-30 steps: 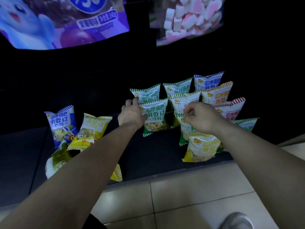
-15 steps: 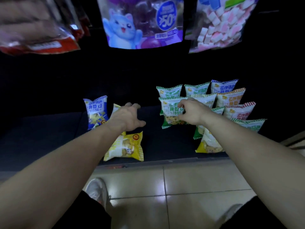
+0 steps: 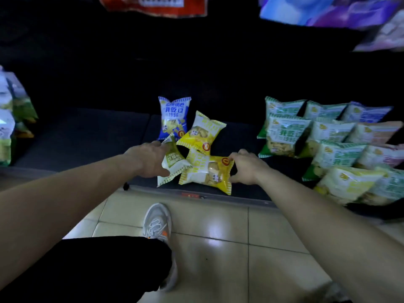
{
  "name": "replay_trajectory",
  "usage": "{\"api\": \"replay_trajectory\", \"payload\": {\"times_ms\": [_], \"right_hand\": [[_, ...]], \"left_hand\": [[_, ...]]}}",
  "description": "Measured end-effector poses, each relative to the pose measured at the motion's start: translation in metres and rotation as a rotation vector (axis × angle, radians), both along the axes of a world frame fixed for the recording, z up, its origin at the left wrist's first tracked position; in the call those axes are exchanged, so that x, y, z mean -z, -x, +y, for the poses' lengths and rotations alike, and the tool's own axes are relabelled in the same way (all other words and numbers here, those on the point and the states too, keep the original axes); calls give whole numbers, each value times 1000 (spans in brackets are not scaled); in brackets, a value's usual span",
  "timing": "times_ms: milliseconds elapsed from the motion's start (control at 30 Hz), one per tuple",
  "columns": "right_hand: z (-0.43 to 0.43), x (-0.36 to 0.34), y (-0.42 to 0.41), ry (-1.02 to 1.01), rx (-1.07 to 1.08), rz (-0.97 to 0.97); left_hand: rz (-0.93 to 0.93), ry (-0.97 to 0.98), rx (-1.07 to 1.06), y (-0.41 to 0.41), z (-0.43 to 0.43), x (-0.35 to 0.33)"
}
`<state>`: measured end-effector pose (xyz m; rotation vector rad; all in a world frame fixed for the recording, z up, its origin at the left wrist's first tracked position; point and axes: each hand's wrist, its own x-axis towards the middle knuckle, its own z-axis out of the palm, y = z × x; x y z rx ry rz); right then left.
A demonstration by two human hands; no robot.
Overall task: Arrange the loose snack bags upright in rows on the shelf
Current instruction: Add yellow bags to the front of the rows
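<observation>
Head view, right hand point(image 3: 244, 169) gripping yellow bag point(image 3: 206, 171)

A retail shop is indicated by a low dark display shelf point(image 3: 87, 136) stocked with rowed snack bags point(image 3: 284, 136), hanging packaged goods point(image 3: 153, 5) and a tiled floor point(image 3: 218, 237).

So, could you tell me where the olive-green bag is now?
In the head view, the olive-green bag sits front-centre on the shelf, between the left hand and the yellow bag the right hand grips.
</observation>
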<state>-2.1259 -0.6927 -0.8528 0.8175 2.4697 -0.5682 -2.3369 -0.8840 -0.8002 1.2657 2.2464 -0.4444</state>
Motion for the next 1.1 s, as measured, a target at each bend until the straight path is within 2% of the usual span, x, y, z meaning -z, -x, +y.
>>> {"api": "replay_trajectory", "payload": {"times_ms": [133,300,400,533,667,867,1100], "right_hand": [[4,16,4,-99,22,65],[12,44,36,-24,-1,-36],[19,48,42,-67,-49,-122],[17,43,40,-178,-163,-134],[12,34,26,-156,-138,-123],[23,-28,-19,-171,-45,-41],[42,-148,-97,-261,19,128]], "left_hand": [[-18,-91,67,-10,24,-13],[-67,-74,55,3,34,5],[-73,-79,66,4,39,9],[-66,-65,93,-1,44,10],[-40,-76,120,-7,46,-1],[7,-109,116,-23,45,-32],[-80,-273,44,-62,50,-88]]}}
